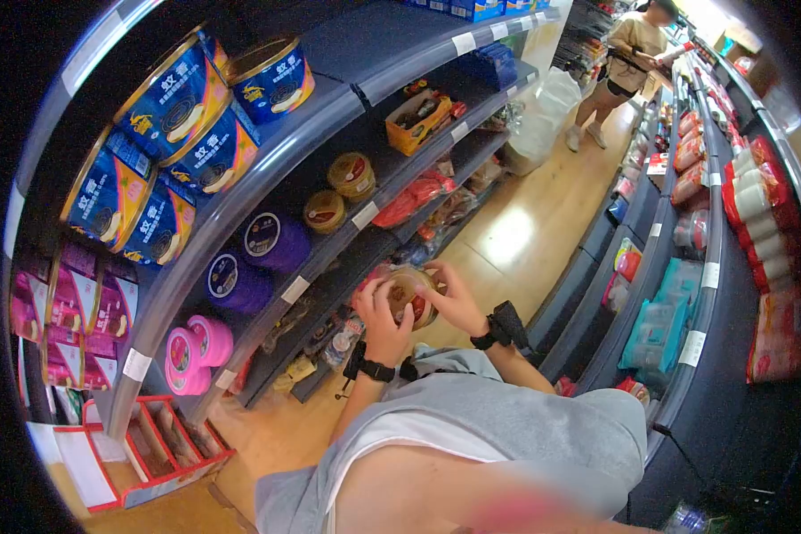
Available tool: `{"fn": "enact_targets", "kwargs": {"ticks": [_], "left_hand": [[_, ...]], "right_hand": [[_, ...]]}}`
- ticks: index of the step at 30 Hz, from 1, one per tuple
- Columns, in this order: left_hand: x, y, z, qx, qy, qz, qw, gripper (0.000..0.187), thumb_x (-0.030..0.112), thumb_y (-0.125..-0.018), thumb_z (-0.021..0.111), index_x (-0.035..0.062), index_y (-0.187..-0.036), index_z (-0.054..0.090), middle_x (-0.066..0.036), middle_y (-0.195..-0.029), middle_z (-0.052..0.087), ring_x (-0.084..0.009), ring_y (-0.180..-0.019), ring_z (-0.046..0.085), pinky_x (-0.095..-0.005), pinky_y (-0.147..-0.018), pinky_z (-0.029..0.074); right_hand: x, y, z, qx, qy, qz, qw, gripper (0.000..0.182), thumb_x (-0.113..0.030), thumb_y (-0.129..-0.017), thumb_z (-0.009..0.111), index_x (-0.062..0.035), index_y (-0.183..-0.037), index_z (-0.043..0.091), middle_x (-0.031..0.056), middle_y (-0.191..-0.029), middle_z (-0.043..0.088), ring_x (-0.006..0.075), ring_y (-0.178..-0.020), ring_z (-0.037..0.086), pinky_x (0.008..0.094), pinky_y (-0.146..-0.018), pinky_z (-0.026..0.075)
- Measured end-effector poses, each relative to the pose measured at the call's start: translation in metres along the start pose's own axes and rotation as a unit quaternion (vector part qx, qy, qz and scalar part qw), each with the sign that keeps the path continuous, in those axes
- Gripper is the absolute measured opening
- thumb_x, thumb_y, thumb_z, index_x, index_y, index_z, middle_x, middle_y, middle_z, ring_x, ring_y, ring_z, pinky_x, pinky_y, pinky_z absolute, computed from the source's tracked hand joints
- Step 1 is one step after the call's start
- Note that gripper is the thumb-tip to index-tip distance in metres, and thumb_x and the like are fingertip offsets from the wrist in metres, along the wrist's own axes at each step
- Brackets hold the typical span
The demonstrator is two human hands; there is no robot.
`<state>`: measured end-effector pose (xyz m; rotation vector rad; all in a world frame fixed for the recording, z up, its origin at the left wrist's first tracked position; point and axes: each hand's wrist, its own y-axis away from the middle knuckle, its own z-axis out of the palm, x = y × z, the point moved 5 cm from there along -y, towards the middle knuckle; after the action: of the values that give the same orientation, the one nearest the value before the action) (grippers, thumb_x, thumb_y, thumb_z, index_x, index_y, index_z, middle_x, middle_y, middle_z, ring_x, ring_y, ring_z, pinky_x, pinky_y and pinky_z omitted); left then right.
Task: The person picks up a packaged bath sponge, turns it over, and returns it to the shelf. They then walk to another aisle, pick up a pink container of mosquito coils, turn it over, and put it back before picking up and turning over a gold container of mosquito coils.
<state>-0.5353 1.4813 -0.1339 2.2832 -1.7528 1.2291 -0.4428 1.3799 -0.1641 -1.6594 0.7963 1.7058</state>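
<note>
Both hands hold a round tub [404, 289] with a golden-brown, see-through look, in the aisle in front of the left shelf. My left hand [384, 310] wraps its fingers over the left side. From the right, my right hand [455, 301] grips the rim with thumb and fingers. Dark bands circle both wrists. Two similar round tubs [325, 212] with gold-coloured sides stand on the left shelf beyond my hands. Next to them are purple round containers [274, 240].
Blue tubs [176, 102] with Chinese lettering fill the upper left shelf; pink round packs [196, 354] lie lower. A red-edged box [156, 454] stands on the floor. Teal packs [657, 320] line the right shelf. A person [627, 67] stands down the aisle near a white plastic bag [543, 120].
</note>
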Motion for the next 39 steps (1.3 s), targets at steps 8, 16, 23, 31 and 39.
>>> {"fn": "enact_targets", "kwargs": {"ticks": [8, 16, 23, 31, 39], "left_hand": [[-0.006, 0.004, 0.001, 0.031, 0.041, -0.014, 0.999, 0.029, 0.012, -0.069, 0.056, 0.0023, -0.095, 0.046, -0.014, -0.106, 0.041, -0.0309, -0.1, 0.036, -0.0396, -0.089, 0.027], [-0.007, 0.006, 0.003, 0.03, 0.044, -0.002, 0.999, 0.026, 0.01, -0.069, 0.056, 0.0022, -0.092, 0.045, -0.014, -0.101, 0.042, -0.0327, -0.099, 0.036, -0.0407, -0.086, 0.03], [-0.008, 0.003, -0.001, 0.021, 0.032, -0.013, 0.999, 0.027, 0.012, -0.07, 0.056, 0.0024, -0.093, 0.045, -0.016, -0.102, 0.041, -0.0308, -0.099, 0.037, -0.04, -0.087, 0.029], [-0.01, 0.0, -0.004, -0.013, 0.025, -0.009, 1.0, 0.03, 0.013, -0.069, 0.055, 0.0035, -0.096, 0.048, -0.014, -0.106, 0.042, -0.0299, -0.1, 0.038, -0.0387, -0.089, 0.028], [-0.021, 0.0, -0.01, 0.009, 0.018, -0.006, 1.0, 0.037, 0.015, -0.07, 0.056, 0.0033, -0.103, 0.046, -0.015, -0.111, 0.04, -0.0299, -0.104, 0.034, -0.0384, -0.091, 0.025]], "right_hand": [[0.02, -0.004, 0.0, 0.01, 0.007, -0.03, 0.999, 0.043, -0.021, -0.077, 0.06, 0.0013, -0.108, 0.04, 0.0114, -0.095, 0.05, 0.0167, -0.089, 0.048, 0.0282, -0.076, 0.04], [0.02, -0.005, 0.002, 0.006, 0.014, -0.034, 0.999, 0.042, -0.018, -0.077, 0.06, -0.001, -0.11, 0.039, 0.0087, -0.089, 0.049, 0.0137, -0.082, 0.048, 0.0252, -0.069, 0.042], [0.006, -0.005, 0.005, -0.003, 0.002, -0.024, 1.0, 0.042, -0.019, -0.077, 0.06, 0.001, -0.107, 0.039, 0.0115, -0.095, 0.05, 0.0165, -0.09, 0.048, 0.0278, -0.077, 0.041], [0.01, -0.008, 0.008, 0.009, 0.03, -0.046, 0.998, 0.043, -0.018, -0.077, 0.06, -0.0037, -0.112, 0.039, 0.0064, -0.085, 0.048, 0.0119, -0.078, 0.048, 0.0243, -0.064, 0.043], [0.011, -0.014, 0.014, 0.012, 0.037, -0.049, 0.998, 0.043, -0.019, -0.077, 0.06, -0.0038, -0.111, 0.039, 0.0069, -0.088, 0.049, 0.0124, -0.081, 0.048, 0.0251, -0.066, 0.043]]}}
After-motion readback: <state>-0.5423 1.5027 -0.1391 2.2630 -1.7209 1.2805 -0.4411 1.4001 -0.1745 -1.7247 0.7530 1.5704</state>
